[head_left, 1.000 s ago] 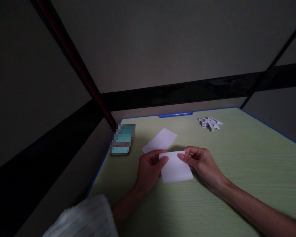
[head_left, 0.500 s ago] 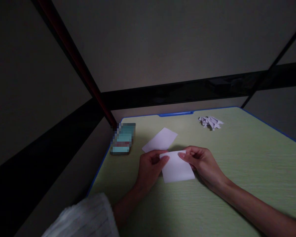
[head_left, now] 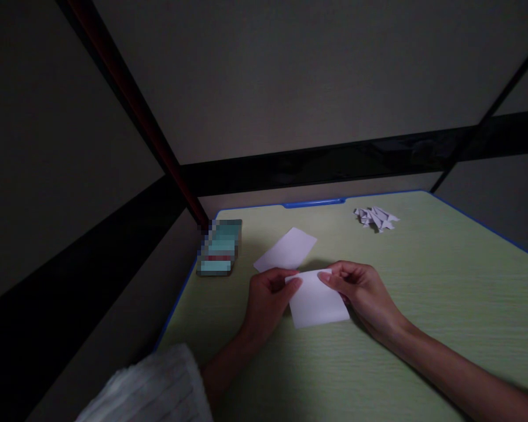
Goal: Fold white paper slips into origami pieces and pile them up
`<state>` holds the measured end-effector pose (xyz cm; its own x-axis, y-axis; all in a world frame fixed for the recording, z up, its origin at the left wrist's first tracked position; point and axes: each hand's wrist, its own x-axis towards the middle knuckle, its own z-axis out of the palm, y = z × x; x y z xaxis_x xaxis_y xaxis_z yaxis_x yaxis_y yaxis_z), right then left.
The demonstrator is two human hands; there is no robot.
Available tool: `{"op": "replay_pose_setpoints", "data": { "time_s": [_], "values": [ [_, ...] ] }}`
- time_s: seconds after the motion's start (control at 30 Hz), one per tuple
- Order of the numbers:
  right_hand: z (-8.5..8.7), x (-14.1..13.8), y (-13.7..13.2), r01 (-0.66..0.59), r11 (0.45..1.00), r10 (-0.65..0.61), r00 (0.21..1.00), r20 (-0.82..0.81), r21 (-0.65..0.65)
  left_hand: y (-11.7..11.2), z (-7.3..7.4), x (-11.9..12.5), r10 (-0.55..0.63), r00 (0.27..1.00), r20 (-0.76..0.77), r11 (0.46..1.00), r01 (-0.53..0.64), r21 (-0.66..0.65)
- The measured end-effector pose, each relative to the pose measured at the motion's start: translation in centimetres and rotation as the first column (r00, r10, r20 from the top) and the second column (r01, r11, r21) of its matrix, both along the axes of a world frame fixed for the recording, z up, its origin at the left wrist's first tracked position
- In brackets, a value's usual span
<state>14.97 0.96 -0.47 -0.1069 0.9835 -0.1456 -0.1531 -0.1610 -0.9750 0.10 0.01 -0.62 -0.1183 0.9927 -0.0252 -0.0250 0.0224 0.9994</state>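
A small white sheet of paper (head_left: 319, 305) is held above the table between both hands. My left hand (head_left: 267, 299) pinches its upper left corner, thumb on top and fingers behind. At the upper right corner, my right hand (head_left: 358, 288) grips the same paper, its thumb lying flat on the surface. The fingers beneath the sheet are partly hidden. Just beyond my left hand, a second piece of white paper (head_left: 288, 249) lies flat on the table.
The light green table (head_left: 444, 281) has a blue edge and a blue pen-like strip (head_left: 314, 203) at its far side. A phone-like device (head_left: 220, 246), blurred out, lies at the left. Folded white paper pieces (head_left: 376, 218) sit at the back right. Walls stand close behind and left.
The lower edge of the held paper has dipped very slightly toward me. Both hands stay in nearly the same place, and the grip is unchanged.
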Motion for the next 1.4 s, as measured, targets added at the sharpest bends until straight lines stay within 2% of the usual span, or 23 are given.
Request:
{"op": "replay_pose_setpoints", "data": {
  "time_s": [0.27,0.53,0.8,1.0,1.4],
  "values": [
    [-0.08,0.1,0.13,-0.004,1.0,0.003,0.999,0.051,0.024,-0.01,0.05,0.11,0.001,0.997,-0.076,1.0,0.001,0.029],
    [0.64,0.15,0.15,-0.077,0.995,0.06,0.97,0.237,0.062,-0.23,0.07,-0.1,-0.126,0.969,-0.212,0.991,0.133,0.02],
    [0.54,0.22,0.37,-0.156,0.987,0.139,0.956,0.259,0.046,-0.08,-0.13,-0.1,-0.248,0.949,-0.193,0.969,0.245,-0.043],
    [0.69,0.17,0.28,-0.216,0.976,0.199,0.945,0.258,0.038,-0.13,0.13,-0.17,-0.321,0.91,-0.264,0.947,0.31,-0.082],
    [0.65,0.17,0.43,-0.258,0.965,0.234,0.925,0.299,0.044,-0.04,0.09,-0.27,-0.32,0.885,-0.338,0.947,0.313,-0.079]
  ]
}}
